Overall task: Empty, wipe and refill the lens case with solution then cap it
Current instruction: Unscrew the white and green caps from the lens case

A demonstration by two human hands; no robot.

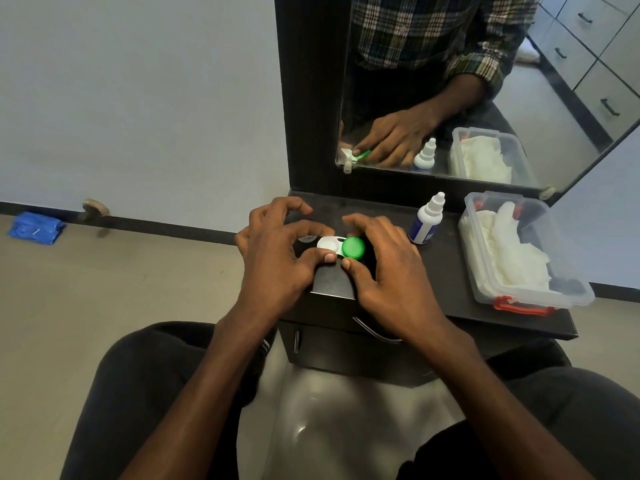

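Your knees in dark trousers sit nearest, either side of the pale floor. Above them your forearms reach to the near-left part of the black tabletop (446,271). Your left hand (273,251) curls over the lens case (334,245), thumb pressed on the near rim of its white left well, which stands uncapped and shows a shallow white bowl. Your right hand (384,258) holds the right end, thumb at the near edge and fingers (360,225) curled behind the green cap (354,248), which sits on the right well. The case lies flat on the tabletop between both hands. A small clear round piece (306,238) lies just left of the case, under your left fingers. To the right stands a white dropper bottle (426,220) with a blue label, upright. Further right sits a clear plastic box (519,251) with red clips, holding crumpled white tissue (509,247). At the far edge a mirror (467,81) reflects it all.
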